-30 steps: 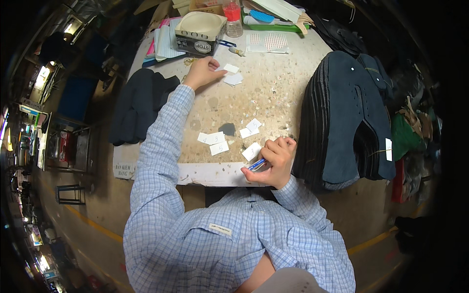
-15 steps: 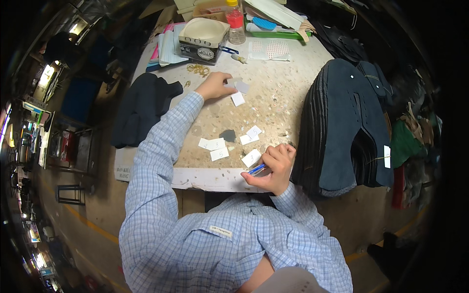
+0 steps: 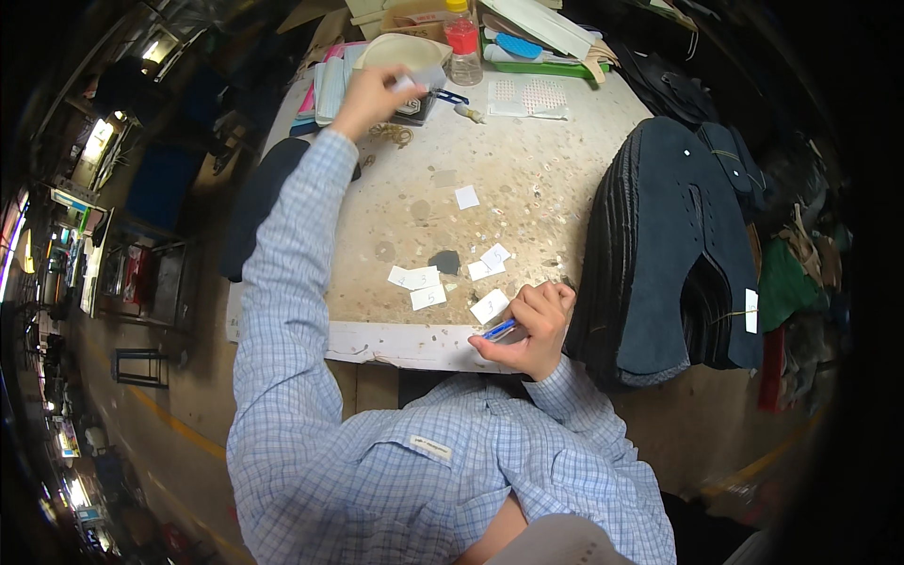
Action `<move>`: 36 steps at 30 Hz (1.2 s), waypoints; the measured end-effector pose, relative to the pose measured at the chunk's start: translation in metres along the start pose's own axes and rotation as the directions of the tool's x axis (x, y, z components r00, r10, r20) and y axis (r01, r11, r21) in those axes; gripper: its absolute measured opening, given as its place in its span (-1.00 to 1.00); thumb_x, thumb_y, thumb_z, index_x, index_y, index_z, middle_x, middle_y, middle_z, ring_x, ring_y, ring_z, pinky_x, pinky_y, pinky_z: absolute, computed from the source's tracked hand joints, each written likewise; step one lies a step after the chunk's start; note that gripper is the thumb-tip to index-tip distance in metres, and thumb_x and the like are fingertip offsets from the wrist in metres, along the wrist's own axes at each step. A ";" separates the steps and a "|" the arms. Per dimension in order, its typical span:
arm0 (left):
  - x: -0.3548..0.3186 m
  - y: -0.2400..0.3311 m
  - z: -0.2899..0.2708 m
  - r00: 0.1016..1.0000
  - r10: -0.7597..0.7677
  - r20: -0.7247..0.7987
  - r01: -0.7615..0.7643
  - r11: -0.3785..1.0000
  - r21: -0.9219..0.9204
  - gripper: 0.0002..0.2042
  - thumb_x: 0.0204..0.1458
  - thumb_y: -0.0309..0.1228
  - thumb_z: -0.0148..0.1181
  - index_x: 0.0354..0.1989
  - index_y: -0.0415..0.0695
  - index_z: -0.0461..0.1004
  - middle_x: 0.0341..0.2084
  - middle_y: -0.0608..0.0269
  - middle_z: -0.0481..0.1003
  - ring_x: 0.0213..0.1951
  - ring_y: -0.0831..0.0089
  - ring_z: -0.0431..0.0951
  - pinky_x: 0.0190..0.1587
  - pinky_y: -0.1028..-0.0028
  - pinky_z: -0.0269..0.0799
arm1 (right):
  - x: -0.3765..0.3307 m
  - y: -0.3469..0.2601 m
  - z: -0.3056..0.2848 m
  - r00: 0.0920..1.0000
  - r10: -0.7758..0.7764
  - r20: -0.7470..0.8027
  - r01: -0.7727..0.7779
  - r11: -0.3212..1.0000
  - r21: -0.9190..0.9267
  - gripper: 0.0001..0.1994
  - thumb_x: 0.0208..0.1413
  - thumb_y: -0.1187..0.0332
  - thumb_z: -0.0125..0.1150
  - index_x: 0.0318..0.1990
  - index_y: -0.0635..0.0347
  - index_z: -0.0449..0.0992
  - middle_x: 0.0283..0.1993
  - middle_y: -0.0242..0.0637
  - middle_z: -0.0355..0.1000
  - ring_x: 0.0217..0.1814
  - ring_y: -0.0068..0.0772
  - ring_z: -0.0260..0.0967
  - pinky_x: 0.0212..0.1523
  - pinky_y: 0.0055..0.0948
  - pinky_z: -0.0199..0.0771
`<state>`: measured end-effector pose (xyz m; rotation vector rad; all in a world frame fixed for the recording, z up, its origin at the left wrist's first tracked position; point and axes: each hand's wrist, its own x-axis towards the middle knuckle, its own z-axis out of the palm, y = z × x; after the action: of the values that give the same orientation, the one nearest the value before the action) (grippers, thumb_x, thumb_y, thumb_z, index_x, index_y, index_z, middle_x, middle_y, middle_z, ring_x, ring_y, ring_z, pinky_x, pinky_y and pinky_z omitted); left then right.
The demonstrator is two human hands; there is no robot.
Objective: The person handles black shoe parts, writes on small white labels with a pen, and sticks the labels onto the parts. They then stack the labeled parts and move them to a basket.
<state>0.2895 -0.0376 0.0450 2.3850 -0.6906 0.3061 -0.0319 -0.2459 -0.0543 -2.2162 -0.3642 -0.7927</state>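
Note:
My left hand [image 3: 375,98] reaches to the back of the table, its fingers pinched on some small white paper slips [image 3: 427,78] over the front of a box [image 3: 412,47] with a round cream top. My right hand [image 3: 532,331] rests near the front edge, closed on a blue pen [image 3: 500,329]. Beside it lies a white paper slip [image 3: 489,306] with a handwritten mark. More marked slips [image 3: 427,298] are grouped to its left, near a dark scrap [image 3: 443,262]. A lone white slip [image 3: 467,197] lies mid-table.
A tall stack of dark cut pieces [image 3: 650,254] stands at the right edge. Other dark pieces [image 3: 268,207] lie behind my left forearm. A bottle with a yellow cap [image 3: 463,47], a green tray [image 3: 541,67], a small tube [image 3: 469,113] and rubber bands [image 3: 394,135] are toward the back.
My left hand has moved from mid-table back to the box, carrying paper slips with it; one slip stays behind. My right hand with the pen has hardly moved.

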 end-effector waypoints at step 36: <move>-0.089 -0.003 0.062 0.900 0.007 0.435 0.006 1.000 -0.027 -0.60 -0.24 -0.31 0.47 -0.22 -0.12 0.45 -0.51 0.31 0.42 -0.44 0.51 0.42 -0.34 0.51 0.38 | 0.004 0.004 0.001 0.999 0.035 -0.013 -0.035 0.999 0.009 -0.47 -0.44 -0.12 0.46 -0.69 0.12 0.33 -0.59 -0.39 0.16 -0.46 -0.35 0.10 -0.14 -0.27 -0.05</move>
<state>0.2192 -0.0392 -0.0379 2.4466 -0.8870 -0.2501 -0.0265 -0.2478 -0.0544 -2.2025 -0.3206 -0.7852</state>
